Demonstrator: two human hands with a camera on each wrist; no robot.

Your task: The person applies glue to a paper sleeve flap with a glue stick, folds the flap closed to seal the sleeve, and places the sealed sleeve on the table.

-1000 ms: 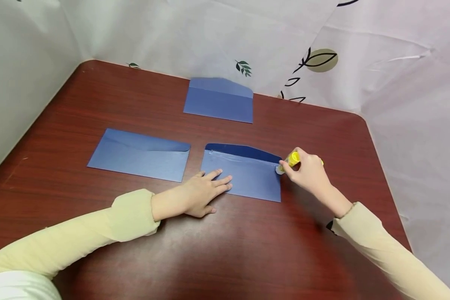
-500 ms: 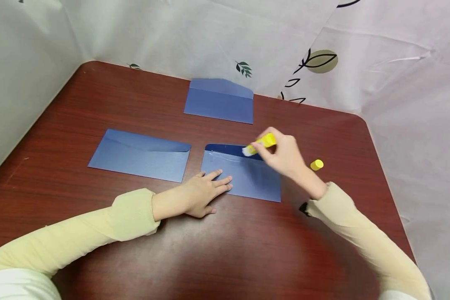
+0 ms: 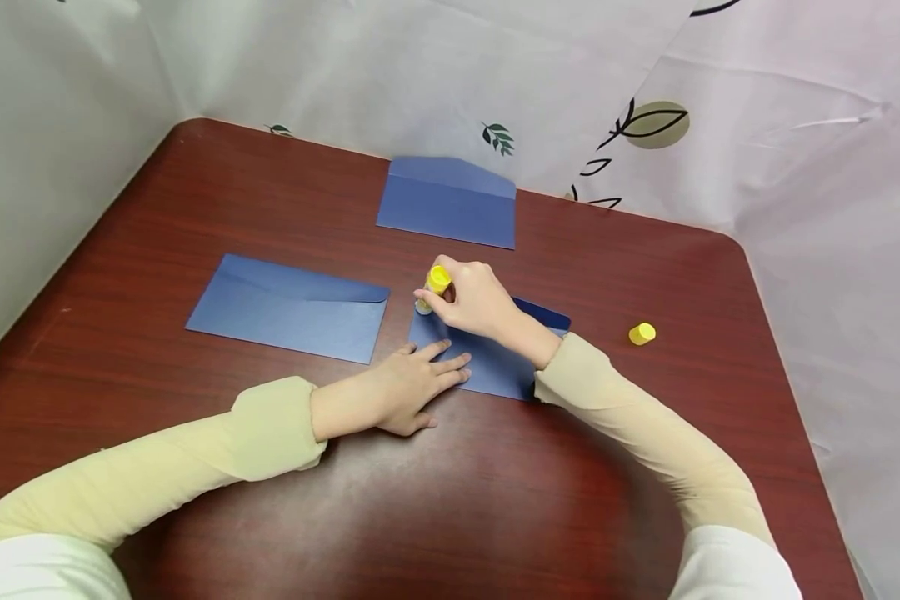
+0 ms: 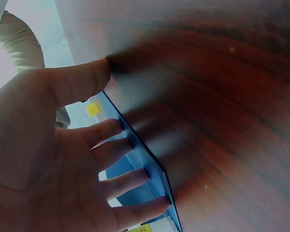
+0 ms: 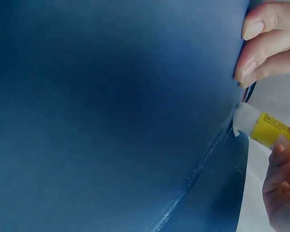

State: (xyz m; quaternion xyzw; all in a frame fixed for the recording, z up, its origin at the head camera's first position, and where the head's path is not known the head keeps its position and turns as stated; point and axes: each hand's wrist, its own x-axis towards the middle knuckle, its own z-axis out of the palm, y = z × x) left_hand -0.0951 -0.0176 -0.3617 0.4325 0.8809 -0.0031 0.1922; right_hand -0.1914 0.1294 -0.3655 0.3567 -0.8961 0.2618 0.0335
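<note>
A blue envelope [image 3: 495, 367] lies in front of me, its dark flap laid open at the back, partly hidden by my right hand [image 3: 480, 300]. That hand pinches a yellow glue stick [image 3: 438, 281], whose white tip [image 5: 246, 118] meets the envelope at the flap fold, near the left corner. A shiny streak of glue [image 5: 188, 188] runs along the fold in the right wrist view. My left hand [image 3: 408, 387] rests on the envelope's front left part, fingers [image 4: 130, 186] spread and fairly straight on the paper. Its thumb lies off the paper.
The yellow glue cap [image 3: 642, 333] stands on the table to the right. Another blue envelope [image 3: 292, 308] lies to the left, flap folded down. A third envelope [image 3: 450, 200], flap raised, lies at the back edge against a white patterned curtain [image 3: 345, 75].
My right hand has carried the glue stick leftwards from the envelope's right corner to its left corner. The glue cap, hidden mostly before, is now in full sight. My left hand has stayed in place.
</note>
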